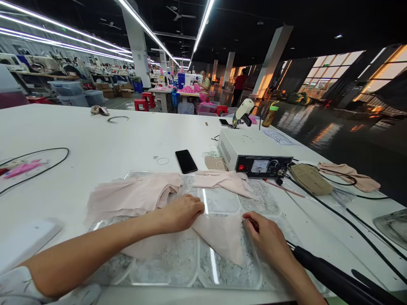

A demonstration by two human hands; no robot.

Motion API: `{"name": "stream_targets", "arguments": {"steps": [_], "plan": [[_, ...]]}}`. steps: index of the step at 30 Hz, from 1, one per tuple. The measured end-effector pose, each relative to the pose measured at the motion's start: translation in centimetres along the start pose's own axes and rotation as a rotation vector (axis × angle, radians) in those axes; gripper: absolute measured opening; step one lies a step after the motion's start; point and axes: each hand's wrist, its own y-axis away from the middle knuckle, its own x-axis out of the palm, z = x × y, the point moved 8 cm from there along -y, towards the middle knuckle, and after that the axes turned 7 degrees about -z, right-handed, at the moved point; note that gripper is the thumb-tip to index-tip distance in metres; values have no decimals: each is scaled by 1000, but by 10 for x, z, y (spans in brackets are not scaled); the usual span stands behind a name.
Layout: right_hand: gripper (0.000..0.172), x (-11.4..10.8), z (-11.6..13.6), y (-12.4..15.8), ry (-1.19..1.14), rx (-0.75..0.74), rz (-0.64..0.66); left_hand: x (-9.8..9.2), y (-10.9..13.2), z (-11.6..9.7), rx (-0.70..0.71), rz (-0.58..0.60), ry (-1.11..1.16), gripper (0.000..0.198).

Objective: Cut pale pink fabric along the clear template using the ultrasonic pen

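My left hand point(187, 212) is closed on the upper left edge of a thin pale pink fabric piece point(222, 237), which lies spread over a clear sheet point(165, 269) on the white table. At the piece's upper right corner is my right hand point(262, 231), fingers curled in; whether they pinch the fabric is too small to tell. A black-handled tool point(318, 262) runs beneath my right wrist. Behind my left hand sits a stack of pale pink fabric point(133, 192), and a twisted pink strip point(225, 181) lies beyond both hands.
A white control box point(254, 150) with cables stands at the back right. Near it are a black phone point(186, 161), a heat gun point(243, 111) and a bottle point(270, 114). A glass jar point(392, 226) is at the right edge, a white device point(30, 241) at the left.
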Motion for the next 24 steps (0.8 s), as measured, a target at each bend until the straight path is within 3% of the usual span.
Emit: {"name": "stream_targets", "arguments": {"steps": [7, 16, 24], "plan": [[35, 8, -3, -6, -118, -52, 37, 1, 9, 10, -50, 30, -40, 24], [32, 10, -4, -9, -146, -44, -2, 9, 15, 20, -42, 31, -93, 23], [32, 20, 6, -18, -192, -80, 48, 12, 15, 22, -44, 38, -106, 24]]}}
